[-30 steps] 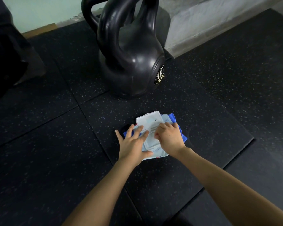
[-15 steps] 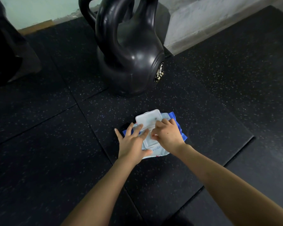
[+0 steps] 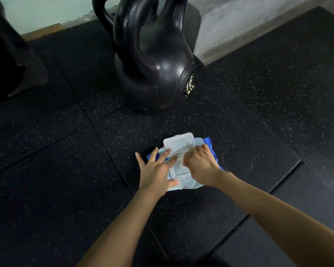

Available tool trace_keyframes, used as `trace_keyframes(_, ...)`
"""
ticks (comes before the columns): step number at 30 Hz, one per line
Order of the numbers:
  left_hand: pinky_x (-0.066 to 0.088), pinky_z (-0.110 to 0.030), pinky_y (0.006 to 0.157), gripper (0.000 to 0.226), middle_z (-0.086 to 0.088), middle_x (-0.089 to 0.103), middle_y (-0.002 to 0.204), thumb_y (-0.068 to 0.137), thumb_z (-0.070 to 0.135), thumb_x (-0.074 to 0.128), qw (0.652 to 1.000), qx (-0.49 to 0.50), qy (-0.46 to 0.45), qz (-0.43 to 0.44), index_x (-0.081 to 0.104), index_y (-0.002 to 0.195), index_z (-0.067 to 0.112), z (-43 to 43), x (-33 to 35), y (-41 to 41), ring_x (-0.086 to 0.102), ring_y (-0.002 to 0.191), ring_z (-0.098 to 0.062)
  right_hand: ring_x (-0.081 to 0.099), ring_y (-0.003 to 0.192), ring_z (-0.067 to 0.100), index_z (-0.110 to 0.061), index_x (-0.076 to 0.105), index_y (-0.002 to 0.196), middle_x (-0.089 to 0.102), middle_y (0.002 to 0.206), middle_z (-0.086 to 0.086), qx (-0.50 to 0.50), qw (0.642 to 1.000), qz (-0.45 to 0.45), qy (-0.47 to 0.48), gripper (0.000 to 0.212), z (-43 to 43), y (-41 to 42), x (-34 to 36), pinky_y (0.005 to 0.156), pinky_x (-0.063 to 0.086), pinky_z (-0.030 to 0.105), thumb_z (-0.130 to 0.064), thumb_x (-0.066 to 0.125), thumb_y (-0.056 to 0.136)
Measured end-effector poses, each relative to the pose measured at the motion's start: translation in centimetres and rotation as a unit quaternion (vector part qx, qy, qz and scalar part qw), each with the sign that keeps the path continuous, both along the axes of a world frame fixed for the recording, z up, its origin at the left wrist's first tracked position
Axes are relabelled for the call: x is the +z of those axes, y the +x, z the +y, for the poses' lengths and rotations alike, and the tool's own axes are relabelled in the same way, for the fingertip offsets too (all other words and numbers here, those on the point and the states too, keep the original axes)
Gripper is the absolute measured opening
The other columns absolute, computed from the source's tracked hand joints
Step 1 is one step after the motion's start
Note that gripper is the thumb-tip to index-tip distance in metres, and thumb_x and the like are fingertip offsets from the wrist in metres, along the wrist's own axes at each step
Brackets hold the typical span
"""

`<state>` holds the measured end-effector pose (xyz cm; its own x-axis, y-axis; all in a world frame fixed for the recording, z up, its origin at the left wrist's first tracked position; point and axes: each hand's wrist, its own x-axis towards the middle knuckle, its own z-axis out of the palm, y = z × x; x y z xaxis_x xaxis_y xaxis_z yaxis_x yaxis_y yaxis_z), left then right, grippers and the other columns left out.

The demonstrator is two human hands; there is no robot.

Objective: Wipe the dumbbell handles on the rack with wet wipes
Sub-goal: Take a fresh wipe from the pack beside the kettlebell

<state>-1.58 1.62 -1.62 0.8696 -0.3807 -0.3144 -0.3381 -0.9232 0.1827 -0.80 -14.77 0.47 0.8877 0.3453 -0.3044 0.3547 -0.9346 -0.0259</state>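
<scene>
I am pressing my left hand (image 3: 156, 170), fingers spread flat, on the wipes pack (image 3: 183, 185), which is lying on the floor mat (image 3: 66, 170) near the kettlebell (image 3: 154, 74) with its lid (image 3: 178, 143) open. My right hand (image 3: 200, 162) is curling its fingers at the opening; whether they are pinching a wipe, I cannot tell. Judged step: drawing a wipe; next, one sheet needs pulling free while the pack is pinned down.

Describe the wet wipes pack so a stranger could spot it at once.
Find the black kettlebell standing on the dark speckled floor mat. In front of it lies the wet wipes pack, under the left hand and right hand. Nothing else on the mat is pale: a soft blue-and-white pouch, its white flip lid open.
</scene>
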Motion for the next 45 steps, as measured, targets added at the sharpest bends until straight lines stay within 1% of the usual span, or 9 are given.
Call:
trace_keyframes(4,-0.009,-0.071,0.105,0.071,0.014,0.011,0.157,0.080,0.057,0.058,1.000,-0.009,-0.006,0.009,0.029,0.143,0.040,0.0,0.1,0.0,-0.001,0.146,-0.019,0.055,0.097,0.018,-0.022,0.062,0.096,0.065,0.101,-0.004,-0.082,0.995,0.009,0.061,0.021,-0.6,-0.3,-0.1,0.089,0.029,0.031,-0.020,0.041,0.095)
trace_keyframes(8,-0.010,-0.071,0.105,0.073,0.014,0.013,0.156,0.078,0.058,0.060,1.000,0.002,-0.024,0.017,0.032,0.142,0.039,-0.2,0.2,-0.1,-0.001,0.146,-0.018,0.053,0.101,0.018,-0.020,0.063,0.103,0.061,0.106,-0.004,-0.148,0.980,-0.048,0.127,0.020,-1.0,-1.1,-0.5,0.090,0.028,0.028,-0.028,0.045,0.097)
trace_keyframes(13,-0.010,-0.067,0.107,0.074,0.016,0.016,0.154,0.074,0.073,0.051,0.998,0.033,-0.045,0.030,0.035,0.139,0.043,-1.0,0.7,-0.2,0.003,0.145,-0.020,0.058,0.075,0.023,-0.025,0.073,0.088,0.063,0.081,-0.004,-0.073,0.984,-0.065,0.149,0.025,-2.2,-1.3,-0.9,0.076,0.045,0.040,-0.029,0.083,0.066)
trace_keyframes(17,-0.007,-0.068,0.108,0.068,0.016,0.020,0.152,0.075,0.068,0.055,0.997,0.052,-0.062,0.016,0.036,0.138,0.047,-1.4,0.3,-0.5,0.006,0.144,-0.022,0.053,0.058,0.020,-0.024,0.072,0.063,0.057,0.063,-0.005,-0.030,0.983,-0.111,0.139,0.005,-1.7,-0.8,-1.0,0.056,0.047,0.036,-0.025,0.077,0.063)
trace_keyframes(23,-0.009,-0.068,0.106,0.065,0.017,0.019,0.152,0.076,0.063,0.059,0.994,0.080,-0.065,0.023,0.037,0.136,0.050,-1.8,0.1,-0.6,0.003,0.144,-0.020,0.046,0.075,0.015,-0.022,0.068,0.058,0.059,0.068,-0.009,-0.077,0.972,-0.135,0.175,0.016,-0.3,-1.4,-0.8,0.075,0.031,0.031,-0.015,0.081,0.064)
trace_keyframes(31,-0.010,-0.069,0.106,0.065,0.018,0.018,0.150,0.076,0.063,0.060,0.994,0.085,-0.059,0.045,0.039,0.135,0.048,-2.0,0.1,-0.2,0.004,0.144,-0.019,0.041,0.086,0.013,-0.015,0.064,0.073,0.058,0.085,-0.007,-0.192,0.914,-0.242,0.261,0.006,-2.4,-3.3,3.0,0.076,0.024,0.026,-0.009,0.062,0.075)
trace_keyframes(37,-0.006,-0.068,0.107,0.059,0.016,0.021,0.151,0.074,0.058,0.065,0.991,0.088,-0.067,0.075,0.051,0.128,0.041,-1.8,1.3,-0.1,0.005,0.144,-0.017,0.058,0.079,0.012,-0.025,0.057,0.077,0.061,0.079,-0.015,-0.282,0.884,-0.063,0.368,0.016,-3.6,-1.7,7.2,0.076,0.048,0.033,-0.017,0.058,0.091)
trace_keyframes(41,0.001,-0.060,0.114,0.052,0.014,0.034,0.146,0.073,0.037,0.073,0.954,0.179,-0.206,0.124,0.056,0.122,0.042,-1.5,4.3,0.7,0.022,0.141,-0.013,0.061,0.077,0.009,-0.029,0.056,0.074,0.064,0.077,-0.012,-0.323,0.846,-0.035,0.423,0.020,-3.7,-2.4,8.6,0.072,0.049,0.028,-0.018,0.059,0.091)
trace_keyframes(45,0.038,-0.029,0.102,0.050,0.023,0.055,0.117,0.072,0.016,0.075,0.827,0.271,-0.461,0.175,0.060,0.114,0.039,-1.1,8.2,1.2,0.051,0.113,-0.002,0.062,0.079,0.010,-0.023,0.060,0.078,0.066,0.080,-0.010,-0.311,0.838,-0.015,0.449,0.013,-3.3,-2.5,10.5,0.073,0.051,0.030,-0.019,0.060,0.091)
